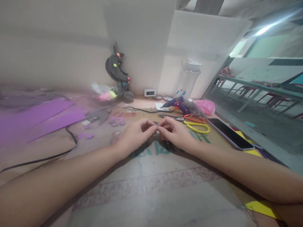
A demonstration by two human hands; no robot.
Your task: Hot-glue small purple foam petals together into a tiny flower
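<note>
My left hand (139, 131) and my right hand (174, 130) meet over the middle of the table, thumbs and fingers pinched with the tips touching. Whatever lies between the fingertips is too small to make out. Beneath them is a printed cardboard sheet (142, 176). Left of my left hand lie several small purple flower cutouts (117, 120). Just beyond my right hand are scissors with yellow and orange handles (197, 126) and a blue glue gun (176, 104) with a small red light on.
A phone (229, 134) lies at the right edge over yellow paper (262, 208). Purple sheets (47, 116) and a black cord (47, 157) occupy the left. Along the wall stand a dark crescent-shaped ornament (115, 67), a small digital clock (150, 92) and a clear bottle (189, 80).
</note>
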